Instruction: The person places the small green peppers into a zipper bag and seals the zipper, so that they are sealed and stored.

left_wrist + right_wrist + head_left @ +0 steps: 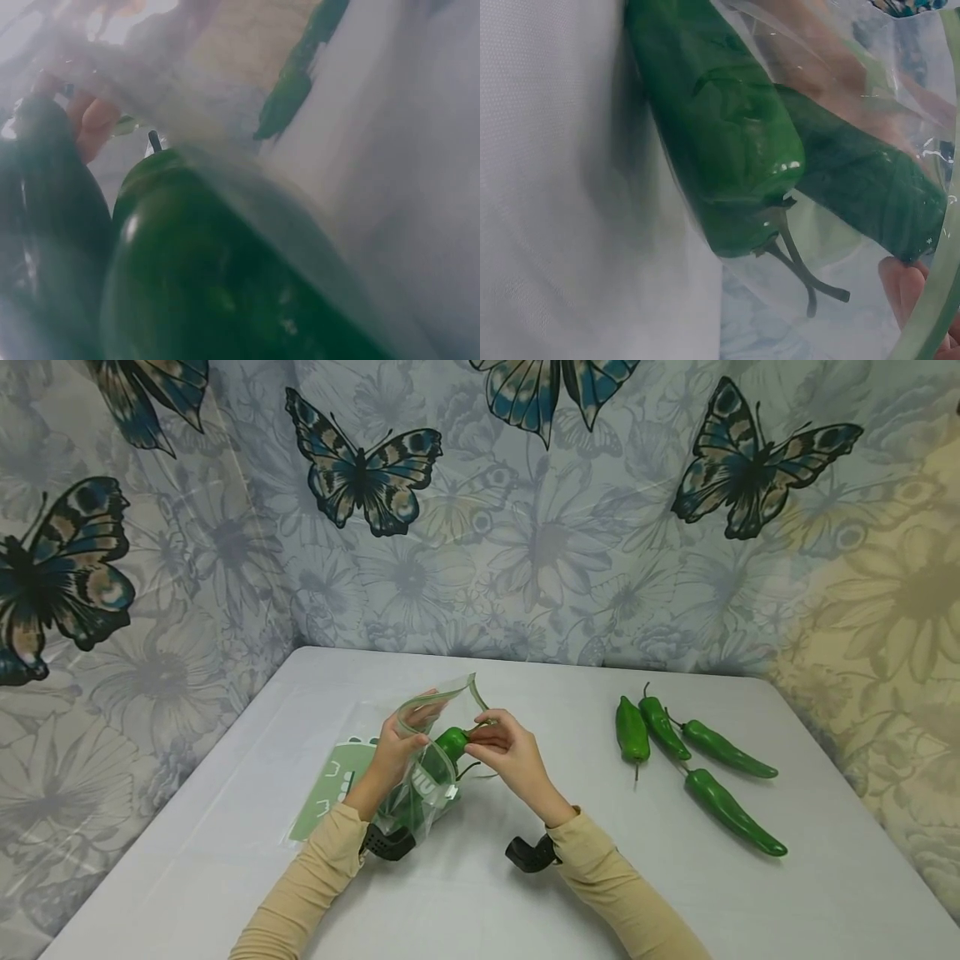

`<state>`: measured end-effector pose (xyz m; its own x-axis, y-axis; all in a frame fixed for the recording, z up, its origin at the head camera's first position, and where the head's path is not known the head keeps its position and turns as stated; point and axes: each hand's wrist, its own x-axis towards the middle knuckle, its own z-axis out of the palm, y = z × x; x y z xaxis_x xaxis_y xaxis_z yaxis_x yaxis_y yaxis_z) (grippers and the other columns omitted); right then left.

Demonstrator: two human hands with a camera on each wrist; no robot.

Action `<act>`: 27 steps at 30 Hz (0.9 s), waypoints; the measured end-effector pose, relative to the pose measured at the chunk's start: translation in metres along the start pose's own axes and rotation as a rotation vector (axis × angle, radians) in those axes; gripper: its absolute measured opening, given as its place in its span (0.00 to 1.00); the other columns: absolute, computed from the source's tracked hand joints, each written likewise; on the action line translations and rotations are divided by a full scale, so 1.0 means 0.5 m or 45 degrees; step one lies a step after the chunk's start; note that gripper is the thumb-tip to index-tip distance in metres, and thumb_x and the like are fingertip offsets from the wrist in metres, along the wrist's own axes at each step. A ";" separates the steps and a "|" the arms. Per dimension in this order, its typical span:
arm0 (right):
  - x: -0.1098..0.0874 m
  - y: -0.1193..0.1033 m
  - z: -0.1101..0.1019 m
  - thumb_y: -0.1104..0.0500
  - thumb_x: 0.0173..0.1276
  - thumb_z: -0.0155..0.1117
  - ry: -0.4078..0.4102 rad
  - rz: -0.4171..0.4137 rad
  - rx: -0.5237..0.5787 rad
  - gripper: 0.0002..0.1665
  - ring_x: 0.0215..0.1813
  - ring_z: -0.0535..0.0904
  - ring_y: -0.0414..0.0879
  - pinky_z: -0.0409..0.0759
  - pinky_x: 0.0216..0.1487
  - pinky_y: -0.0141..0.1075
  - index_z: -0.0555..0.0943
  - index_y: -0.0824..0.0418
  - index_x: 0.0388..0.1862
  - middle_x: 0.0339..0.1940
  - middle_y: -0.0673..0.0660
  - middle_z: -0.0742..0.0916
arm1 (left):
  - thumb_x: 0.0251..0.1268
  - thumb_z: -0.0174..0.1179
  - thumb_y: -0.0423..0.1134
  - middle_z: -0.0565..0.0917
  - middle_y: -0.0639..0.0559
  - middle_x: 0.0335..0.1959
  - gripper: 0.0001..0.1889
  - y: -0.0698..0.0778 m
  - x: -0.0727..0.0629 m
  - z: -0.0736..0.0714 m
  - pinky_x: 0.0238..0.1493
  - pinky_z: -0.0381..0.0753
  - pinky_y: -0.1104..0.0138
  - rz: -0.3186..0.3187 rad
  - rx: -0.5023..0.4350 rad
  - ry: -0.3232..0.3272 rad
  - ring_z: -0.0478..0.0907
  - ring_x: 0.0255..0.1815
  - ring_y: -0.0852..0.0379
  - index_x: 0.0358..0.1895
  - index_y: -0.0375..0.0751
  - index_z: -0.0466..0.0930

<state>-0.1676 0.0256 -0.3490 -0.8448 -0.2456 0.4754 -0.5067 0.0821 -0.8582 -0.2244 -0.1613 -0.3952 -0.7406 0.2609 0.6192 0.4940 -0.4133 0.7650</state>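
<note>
A clear zip-top bag (418,806) with a green-edged mouth stands open between the hands. My left hand (393,753) holds the bag by its side near the mouth, thumb in front and fingers partly behind the plastic. At the mouth, my right hand (513,752) pinches a green pepper (452,742) at its stem end, the pepper's body inside the bag. In the right wrist view, more green peppers (727,142) lie in the bag with their stems towards the mouth. The left wrist view, hazy through plastic, shows a large pepper (217,262) up close.
Several loose green peppers (723,810) lie on the right of the white table (480,910). A flat green printed sheet in clear plastic (322,797) is left of the bag. Butterfly-patterned cloth (480,568) hangs behind the table.
</note>
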 end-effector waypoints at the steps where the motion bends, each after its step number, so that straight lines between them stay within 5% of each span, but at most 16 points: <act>1: 0.000 0.001 0.001 0.76 0.55 0.62 0.003 -0.013 0.006 0.19 0.39 0.79 0.61 0.78 0.42 0.36 0.70 0.74 0.46 0.36 0.71 0.81 | 0.45 0.64 0.56 0.76 0.55 0.52 0.33 0.000 0.000 0.001 0.56 0.60 0.57 -0.005 0.003 0.000 0.69 0.55 0.56 0.58 0.49 0.70; 9: 0.001 0.003 0.007 0.77 0.54 0.61 -0.026 -0.037 0.038 0.22 0.39 0.78 0.62 0.78 0.41 0.36 0.70 0.77 0.49 0.35 0.72 0.81 | 0.44 0.64 0.56 0.76 0.55 0.52 0.39 0.002 0.002 0.003 0.58 0.53 0.46 -0.013 0.016 0.007 0.69 0.56 0.55 0.60 0.38 0.67; 18: 0.004 -0.009 0.009 0.76 0.53 0.62 -0.078 0.051 -0.004 0.17 0.39 0.79 0.62 0.78 0.40 0.37 0.72 0.76 0.43 0.35 0.72 0.81 | 0.45 0.65 0.54 0.76 0.53 0.52 0.40 0.002 0.002 0.003 0.57 0.62 0.60 0.006 -0.022 0.000 0.69 0.56 0.55 0.60 0.32 0.65; 27: 0.003 -0.013 0.011 0.78 0.51 0.63 -0.095 0.043 -0.019 0.16 0.38 0.78 0.62 0.78 0.41 0.41 0.73 0.77 0.41 0.35 0.73 0.80 | 0.45 0.65 0.54 0.76 0.53 0.52 0.44 0.003 0.000 0.003 0.58 0.61 0.58 -0.021 -0.007 0.012 0.68 0.56 0.55 0.60 0.26 0.62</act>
<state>-0.1649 0.0192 -0.3439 -0.8465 -0.3137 0.4302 -0.4813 0.1055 -0.8702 -0.2230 -0.1607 -0.3939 -0.7532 0.2594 0.6045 0.4789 -0.4138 0.7742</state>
